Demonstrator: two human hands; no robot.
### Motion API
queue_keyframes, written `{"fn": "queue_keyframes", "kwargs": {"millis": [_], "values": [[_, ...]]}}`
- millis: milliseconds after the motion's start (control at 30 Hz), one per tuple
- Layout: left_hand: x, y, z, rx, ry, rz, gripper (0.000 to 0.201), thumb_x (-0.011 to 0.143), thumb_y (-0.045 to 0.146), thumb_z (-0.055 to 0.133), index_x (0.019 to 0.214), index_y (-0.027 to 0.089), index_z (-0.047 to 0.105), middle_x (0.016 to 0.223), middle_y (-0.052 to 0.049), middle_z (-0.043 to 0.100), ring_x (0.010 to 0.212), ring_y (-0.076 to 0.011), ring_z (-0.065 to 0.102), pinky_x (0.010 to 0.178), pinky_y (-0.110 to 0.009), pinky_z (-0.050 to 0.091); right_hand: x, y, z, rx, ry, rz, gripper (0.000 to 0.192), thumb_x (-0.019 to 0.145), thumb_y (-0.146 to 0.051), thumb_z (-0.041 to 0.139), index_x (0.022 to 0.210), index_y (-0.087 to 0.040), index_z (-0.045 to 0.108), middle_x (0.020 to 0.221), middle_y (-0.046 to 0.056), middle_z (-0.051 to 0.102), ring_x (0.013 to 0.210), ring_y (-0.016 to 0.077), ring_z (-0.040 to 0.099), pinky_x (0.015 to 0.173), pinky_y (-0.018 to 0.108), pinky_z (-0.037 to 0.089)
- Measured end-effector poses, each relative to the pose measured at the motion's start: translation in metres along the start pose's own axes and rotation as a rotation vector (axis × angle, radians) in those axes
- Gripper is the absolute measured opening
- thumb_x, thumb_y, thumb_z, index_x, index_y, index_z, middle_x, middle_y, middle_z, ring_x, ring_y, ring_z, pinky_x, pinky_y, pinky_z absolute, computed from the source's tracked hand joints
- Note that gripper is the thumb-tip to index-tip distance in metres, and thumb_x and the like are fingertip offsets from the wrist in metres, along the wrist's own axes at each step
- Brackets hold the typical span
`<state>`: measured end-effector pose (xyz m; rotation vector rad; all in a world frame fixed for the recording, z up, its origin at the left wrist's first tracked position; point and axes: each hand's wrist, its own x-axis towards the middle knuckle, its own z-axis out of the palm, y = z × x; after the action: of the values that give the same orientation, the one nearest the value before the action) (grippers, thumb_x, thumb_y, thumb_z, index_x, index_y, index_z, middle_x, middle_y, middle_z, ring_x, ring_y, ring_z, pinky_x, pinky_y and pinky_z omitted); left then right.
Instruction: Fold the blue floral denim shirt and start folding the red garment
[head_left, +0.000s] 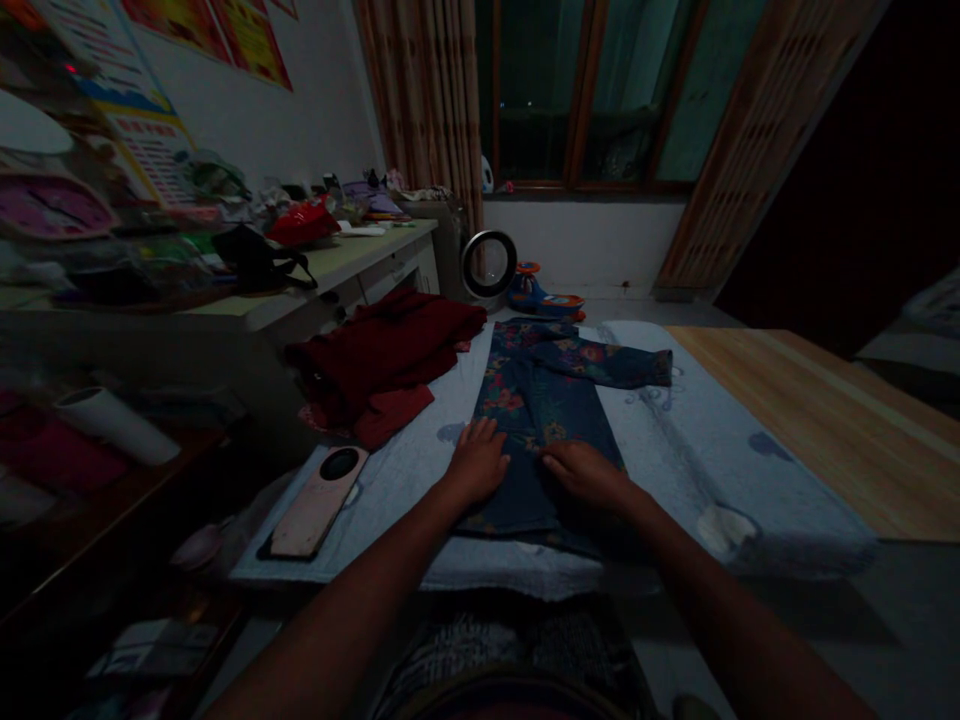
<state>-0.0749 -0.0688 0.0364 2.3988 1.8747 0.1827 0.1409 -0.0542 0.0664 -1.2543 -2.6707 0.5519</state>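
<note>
Bed: we see a pale blue quilted cover (675, 440) laid flat, giving a wide surface for laying out cloth; the bare wooden bed board (817, 420) shows at the right.
Floral denim garment: it (536, 400) lies lengthwise in the middle of the cover, one sleeve (607, 362) folded across the top, which keeps it narrow.
Dark red clothes: they (382, 360) are heaped at the left of the cover, apart from the denim.
Phone: it (319, 500) rests back up near the cover's left edge, clear of the cloth.
Left hand: it (476, 462) lies palm down on the denim's left edge, fingers spread flat.
Right hand: it (589, 472) presses the denim beside it, fingers together and flat, gripping nothing.
Hard to make out: the room is dim; we cannot tell what the clutter on the side bench (337, 262) is, and the garment's near hem is hidden by our forearms.
</note>
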Motion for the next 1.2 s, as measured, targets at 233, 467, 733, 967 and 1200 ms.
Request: {"fn": "queue_keyframes", "kwargs": {"millis": [233, 467, 733, 967, 1200], "values": [[0.02, 0.023, 0.025, -0.109, 0.033, 0.144, 0.059, 0.097, 0.045, 0.034, 0.147, 0.012, 0.031, 0.155, -0.014, 0.032, 0.145, -0.0249, 0.023, 0.118, -0.045, 0.02, 0.079, 0.035, 0.008, -0.088, 0.14, -0.007, 0.05, 0.093, -0.018, 0.033, 0.142, -0.015, 0.044, 0.146, 0.01, 0.047, 0.137, 0.0184, 0.039, 0.111, 0.034, 0.03], [0.015, 0.022, 0.028, -0.06, 0.041, 0.173, 0.064, 0.097, 0.054, 0.031, 0.15, 0.019, 0.026, 0.157, -0.012, 0.027, 0.146, -0.0267, 0.019, 0.118, -0.047, 0.017, 0.112, 0.057, 0.015, -0.19, 0.008, 0.107, 0.053, 0.098, -0.044, 0.03, 0.148, -0.027, 0.034, 0.158, 0.004, 0.026, 0.146, 0.0271, 0.016, 0.112, 0.061, 0.013], [0.013, 0.023, 0.028, -0.053, 0.03, 0.166, 0.063, 0.097, 0.056, 0.029, 0.151, 0.025, 0.025, 0.158, -0.011, 0.024, 0.147, -0.0264, 0.016, 0.118, -0.049, 0.015, 0.148, 0.078, 0.013, -0.208, 0.02, 0.288, 0.066, 0.095, -0.06, 0.027, 0.152, -0.026, 0.024, 0.161, 0.002, 0.014, 0.147, 0.0297, 0.006, 0.113, 0.062, 0.01], [0.012, 0.024, 0.028, -0.044, 0.041, 0.161, 0.064, 0.097, 0.056, 0.028, 0.151, 0.023, 0.025, 0.158, -0.012, 0.024, 0.147, -0.0263, 0.017, 0.118, -0.048, 0.015, 0.141, 0.077, 0.021, -0.208, 0.105, 0.285, 0.065, 0.096, -0.057, 0.024, 0.152, -0.023, 0.025, 0.161, 0.003, 0.016, 0.147, 0.0287, 0.011, 0.113, 0.057, 0.016], [0.013, 0.023, 0.03, -0.04, 0.055, 0.164, 0.065, 0.096, 0.057, 0.029, 0.151, 0.02, 0.026, 0.157, -0.012, 0.027, 0.146, -0.0259, 0.019, 0.118, -0.047, 0.016, 0.098, 0.072, 0.029, -0.211, 0.146, 0.191, 0.064, 0.098, -0.053, 0.024, 0.152, -0.02, 0.024, 0.159, 0.007, 0.023, 0.145, 0.0256, 0.02, 0.114, 0.049, 0.019]]}}
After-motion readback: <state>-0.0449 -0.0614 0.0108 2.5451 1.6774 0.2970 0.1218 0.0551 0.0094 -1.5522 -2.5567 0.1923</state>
